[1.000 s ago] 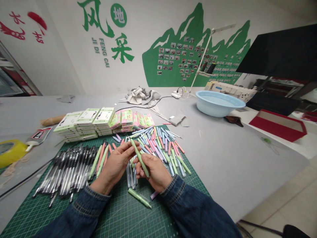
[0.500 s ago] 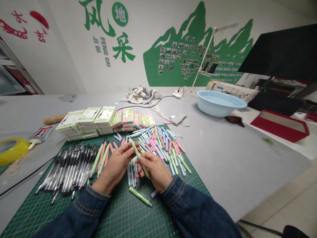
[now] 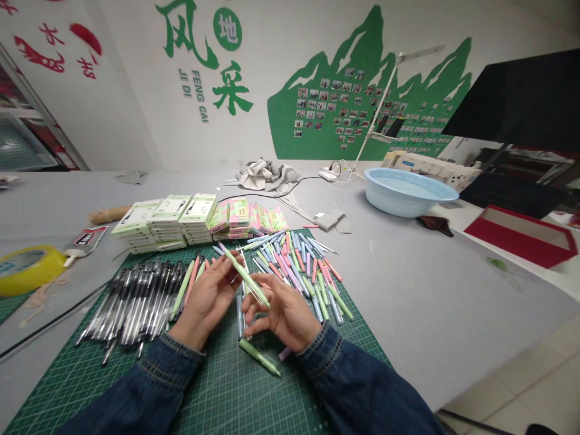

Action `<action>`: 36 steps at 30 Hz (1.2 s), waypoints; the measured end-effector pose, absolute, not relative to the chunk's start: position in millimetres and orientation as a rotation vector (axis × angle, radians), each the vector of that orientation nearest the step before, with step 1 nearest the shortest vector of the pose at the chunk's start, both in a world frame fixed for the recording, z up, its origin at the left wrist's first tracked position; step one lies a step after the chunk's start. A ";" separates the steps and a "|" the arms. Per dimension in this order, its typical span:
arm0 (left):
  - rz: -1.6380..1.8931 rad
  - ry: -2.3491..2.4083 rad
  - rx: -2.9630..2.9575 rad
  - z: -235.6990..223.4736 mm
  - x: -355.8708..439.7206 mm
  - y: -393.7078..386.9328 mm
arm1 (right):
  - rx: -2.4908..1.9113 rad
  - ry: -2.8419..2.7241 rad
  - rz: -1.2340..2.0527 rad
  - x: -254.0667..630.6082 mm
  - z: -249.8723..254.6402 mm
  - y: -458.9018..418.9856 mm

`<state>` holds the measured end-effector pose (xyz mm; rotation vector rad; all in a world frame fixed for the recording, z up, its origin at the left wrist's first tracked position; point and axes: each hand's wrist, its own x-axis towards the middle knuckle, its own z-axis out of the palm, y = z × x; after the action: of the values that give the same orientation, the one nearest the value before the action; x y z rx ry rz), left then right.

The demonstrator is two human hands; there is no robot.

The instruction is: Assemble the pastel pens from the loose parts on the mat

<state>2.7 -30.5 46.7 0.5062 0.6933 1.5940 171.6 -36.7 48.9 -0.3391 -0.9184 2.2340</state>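
My left hand [image 3: 208, 299] and my right hand [image 3: 283, 317] hold a pale green pen [image 3: 247, 279] between them above a green cutting mat [image 3: 217, 389]. Its upper part lies in my left fingers, and its lower end meets my right fingertips. A second green pen [image 3: 260, 357] lies on the mat below my right hand. Left of my left hand sits a pile of clear black-ink pens [image 3: 131, 308]. Loose pastel pens and pen parts [image 3: 290, 272] spread out beyond my right hand, partly hidden by my fingers.
Stacked white-green boxes [image 3: 165, 220] and pink-green packets [image 3: 240, 217] stand behind the mat on a grey table [image 3: 408, 290]. A yellow tape roll [image 3: 29, 270] lies to the left. A pale blue basin [image 3: 410, 192] stands at the far right.
The pale green pen has tilted, its upper tip swinging toward the upper left. My right fingers have spread a little, and the whole view has shifted slightly.
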 end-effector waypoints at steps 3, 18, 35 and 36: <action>1.720 0.750 0.369 40.9 -10.7 -22.3 | -0.319 -0.990 2.097 173.3 53.4 -38.8; 1.663 0.741 0.396 41.3 -0.7 -33.6 | -0.355 -1.116 1.959 166.2 48.8 -42.6; 1.605 0.718 0.471 46.3 -1.2 -35.4 | -0.315 -1.163 1.997 166.4 49.3 -47.2; 1.603 0.717 0.474 46.9 -1.8 -35.5 | -0.320 -1.169 2.006 166.6 49.4 -47.3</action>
<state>-1.8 -35.5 46.9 0.4744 0.7173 1.6034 166.6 -47.3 49.4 -0.3203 -1.1694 2.0057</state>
